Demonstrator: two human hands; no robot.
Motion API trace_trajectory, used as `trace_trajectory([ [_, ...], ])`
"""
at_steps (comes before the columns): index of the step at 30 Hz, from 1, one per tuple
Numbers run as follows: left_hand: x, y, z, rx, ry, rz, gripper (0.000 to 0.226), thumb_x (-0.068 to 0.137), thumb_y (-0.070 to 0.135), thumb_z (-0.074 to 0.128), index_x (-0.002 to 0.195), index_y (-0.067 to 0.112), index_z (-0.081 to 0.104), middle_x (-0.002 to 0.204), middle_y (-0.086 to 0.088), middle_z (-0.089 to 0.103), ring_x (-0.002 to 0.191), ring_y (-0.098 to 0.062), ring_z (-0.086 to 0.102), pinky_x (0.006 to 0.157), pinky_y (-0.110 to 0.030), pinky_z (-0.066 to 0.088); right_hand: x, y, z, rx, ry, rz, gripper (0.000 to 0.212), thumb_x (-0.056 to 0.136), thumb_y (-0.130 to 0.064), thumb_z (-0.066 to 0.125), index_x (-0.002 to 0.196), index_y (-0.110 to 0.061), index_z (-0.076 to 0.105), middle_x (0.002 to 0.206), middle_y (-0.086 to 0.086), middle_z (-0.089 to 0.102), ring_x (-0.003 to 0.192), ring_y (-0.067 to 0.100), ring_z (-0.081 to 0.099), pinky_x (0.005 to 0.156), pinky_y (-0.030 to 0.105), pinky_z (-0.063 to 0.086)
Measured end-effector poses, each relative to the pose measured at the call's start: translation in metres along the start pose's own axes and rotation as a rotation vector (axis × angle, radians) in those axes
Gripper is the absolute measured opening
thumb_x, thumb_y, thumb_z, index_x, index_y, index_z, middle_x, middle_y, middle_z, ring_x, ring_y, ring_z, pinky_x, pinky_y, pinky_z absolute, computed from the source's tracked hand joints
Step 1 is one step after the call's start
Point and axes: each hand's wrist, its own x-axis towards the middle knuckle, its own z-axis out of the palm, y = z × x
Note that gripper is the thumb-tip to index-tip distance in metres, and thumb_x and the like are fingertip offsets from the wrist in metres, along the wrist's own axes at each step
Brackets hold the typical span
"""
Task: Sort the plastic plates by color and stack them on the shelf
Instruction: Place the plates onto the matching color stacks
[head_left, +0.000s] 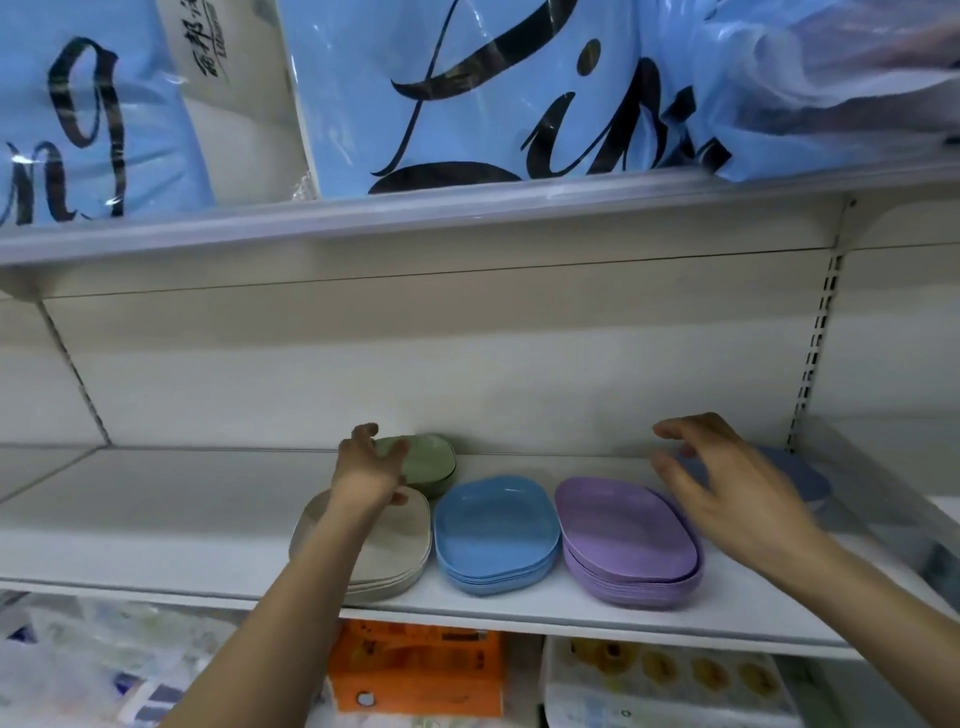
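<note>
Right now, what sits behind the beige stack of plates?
A green stack of plates stands behind the beige stack, near the back wall. The left hand covers its left edge, so that part is hidden.

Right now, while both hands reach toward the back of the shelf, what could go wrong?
1. The left hand grips the green stack at the back, and its forearm crosses the beige stack near the front edge of the shelf; pulling back could drag plates off.
2. The purple stack looks uneven, its top plates shifted; the right hand, open above it, may knock it.
</note>
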Motion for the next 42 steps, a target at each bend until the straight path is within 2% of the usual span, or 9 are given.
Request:
trace_trajectory([
  [4,-0.048,0.017,0.013,0.160,0.008,0.348,0.055,0.092,0.044,0.056,0.141,0.026,0.040,0.138,-0.002,0.045,0.115,-0.023,0.055,0.095,-0.041,0.049,-0.014,0.003,-0.006,-0.025,0.058,-0.029,0.040,0.094,-0.040,0.045,0.127,-0.021,0.054,0.123,-0.001,0.058,0.105,0.022,0.059,0.077,0.038,0.051],
  [7,-0.092,0.037,0.024,0.203,-0.011,0.545,0.060,0.090,0.053,0.052,0.143,0.030,0.038,0.142,0.004,0.043,0.124,-0.014,0.046,0.099,-0.029,0.039,-0.026,0.010,-0.019,-0.061,0.097,-0.071,0.056,0.088,-0.053,0.033,0.128,-0.021,0.053,0.128,0.001,0.057,0.110,0.024,0.057,0.083,0.038,0.049],
  [11,-0.133,0.055,0.048,0.325,-0.071,0.737,0.070,0.087,0.071,0.039,0.146,0.034,0.032,0.146,0.006,0.038,0.132,-0.012,0.039,0.108,-0.033,0.035,-0.044,0.030,-0.039,-0.081,0.135,-0.063,0.053,0.089,-0.052,0.033,0.133,-0.024,0.047,0.137,0.000,0.047,0.117,0.022,0.050,0.091,0.040,0.047],
  [14,-0.161,0.070,0.076,0.349,-0.116,0.830,0.072,0.083,0.072,0.037,0.145,0.036,0.031,0.146,0.007,0.038,0.130,-0.013,0.041,0.105,-0.035,0.040,-0.062,0.050,-0.061,-0.130,0.158,-0.025,0.058,0.089,-0.054,0.033,0.137,-0.023,0.044,0.138,0.000,0.046,0.117,0.021,0.050,0.087,0.031,0.042],
  [21,-0.241,0.104,0.160,0.357,-0.210,0.922,0.069,0.086,0.071,0.040,0.145,0.036,0.029,0.138,0.011,0.039,0.121,-0.009,0.045,0.085,-0.026,0.046,-0.131,0.122,-0.141,-0.308,0.129,0.074,0.055,0.090,-0.053,0.037,0.138,-0.026,0.041,0.131,-0.003,0.053,0.104,0.021,0.062,0.073,0.034,0.049],
  [31,-0.420,0.183,0.317,0.246,-0.406,1.046,0.073,0.085,0.071,0.031,0.144,0.028,0.035,0.136,0.005,0.045,0.124,-0.016,0.045,0.097,-0.033,0.042,-0.260,0.251,-0.312,-0.502,0.159,0.235,0.050,0.091,-0.049,0.045,0.135,-0.026,0.046,0.125,-0.003,0.054,0.095,0.026,0.064,0.065,0.031,0.042],
  [36,-0.510,0.209,0.389,0.251,-0.579,1.132,0.063,0.091,0.062,0.044,0.145,0.032,0.029,0.142,0.009,0.039,0.128,-0.014,0.041,0.099,-0.034,0.041,-0.312,0.309,-0.379,-0.555,0.132,0.319,0.051,0.090,-0.052,0.042,0.135,-0.028,0.044,0.127,-0.005,0.051,0.101,0.025,0.061,0.071,0.034,0.045],
  [40,-0.556,0.233,0.436,0.083,-0.672,1.031,0.061,0.092,0.054,0.051,0.144,0.028,0.035,0.141,0.008,0.041,0.130,-0.010,0.039,0.103,-0.026,0.034,-0.341,0.353,-0.418,-0.518,0.162,0.418,0.047,0.091,-0.050,0.045,0.133,-0.028,0.044,0.126,-0.007,0.049,0.108,0.020,0.058,0.073,0.032,0.042],
  [42,-0.571,0.246,0.463,0.030,-0.674,0.990,0.060,0.091,0.053,0.053,0.143,0.027,0.038,0.139,0.007,0.045,0.129,-0.010,0.042,0.106,-0.030,0.036,-0.351,0.378,-0.435,-0.510,0.163,0.477,0.046,0.092,-0.050,0.045,0.134,-0.031,0.042,0.127,-0.010,0.046,0.109,0.016,0.057,0.070,0.030,0.039],
])
